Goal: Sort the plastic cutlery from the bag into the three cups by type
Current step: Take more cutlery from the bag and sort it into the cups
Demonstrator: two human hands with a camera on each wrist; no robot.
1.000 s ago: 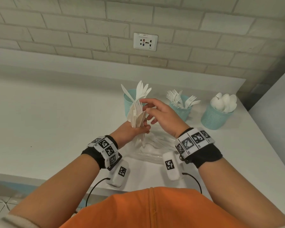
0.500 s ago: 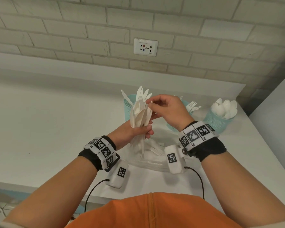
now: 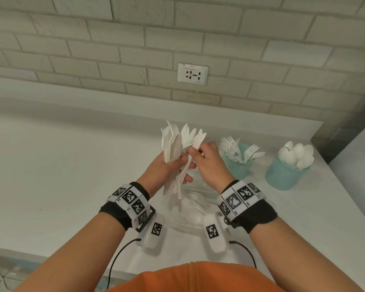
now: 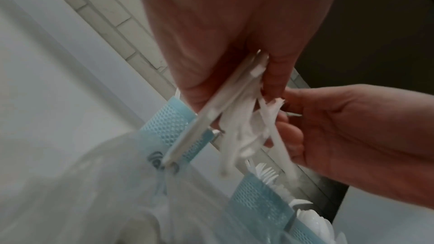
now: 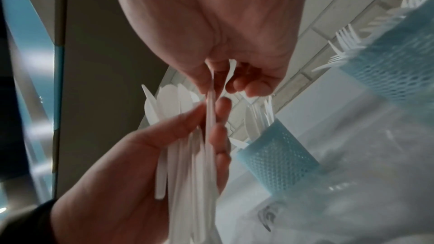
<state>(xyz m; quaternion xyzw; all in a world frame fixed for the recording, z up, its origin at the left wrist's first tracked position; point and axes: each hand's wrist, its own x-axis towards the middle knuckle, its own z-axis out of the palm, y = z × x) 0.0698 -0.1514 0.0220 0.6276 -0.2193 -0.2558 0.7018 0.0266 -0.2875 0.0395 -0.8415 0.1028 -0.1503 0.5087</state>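
Note:
My left hand (image 3: 181, 163) grips a bundle of white plastic knives (image 3: 170, 144) upright above the table. My right hand (image 3: 195, 153) pinches a single knife (image 3: 190, 165), which leans right of the bundle, its lower end still against my left fingers. In the right wrist view that knife (image 5: 211, 110) runs between my right thumb and fingers. The teal mesh knife cup (image 5: 277, 162) stands just behind my hands, and only its knife blades (image 3: 188, 134) show in the head view. The fork cup (image 3: 238, 165) and the spoon cup (image 3: 282, 175) stand to the right. The clear bag (image 3: 190, 209) lies under my wrists with cutlery in it.
The white table (image 3: 61, 175) meets a brick wall with a socket (image 3: 192, 74) at the back. Its front edge lies close to my body. A grey surface (image 3: 358, 165) rises at the far right beside the spoon cup.
My right hand has closed its pinch on one knife and tilted it to the right, away from the bundle. My left hand has kept its grip on the bundle.

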